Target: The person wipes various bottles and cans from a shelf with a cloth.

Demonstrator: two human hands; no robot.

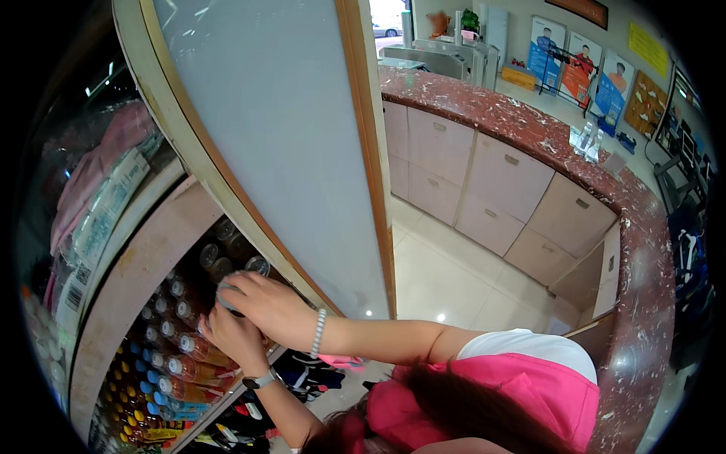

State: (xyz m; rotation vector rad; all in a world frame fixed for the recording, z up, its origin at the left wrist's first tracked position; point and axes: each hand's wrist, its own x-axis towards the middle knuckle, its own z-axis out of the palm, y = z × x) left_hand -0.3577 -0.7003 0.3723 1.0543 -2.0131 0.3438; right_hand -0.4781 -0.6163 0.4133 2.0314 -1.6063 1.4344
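Note:
My right hand (266, 306), with a bead bracelet at the wrist, reaches into a shelf of bottles. Its fingers curl around a grey item (229, 298), mostly hidden, so its kind is unclear. Just below it is my left hand (235, 340), wearing a watch; whether it also touches the grey item cannot be made out. Orange-brown drink bottles (195, 369) with whitish caps stand beside the left hand. Farther along are bottles with blue caps (153, 377) and yellow caps (131, 391). Dark containers with clear round tops (210, 255) stand behind my right hand.
A pale sliding door panel (272, 142) rises close to my right arm. Plastic-wrapped goods (102, 193) lie on the shelf above. Dark packaged items (306, 374) sit below. To the right, a red stone counter (510, 122) curves over drawers (505, 187).

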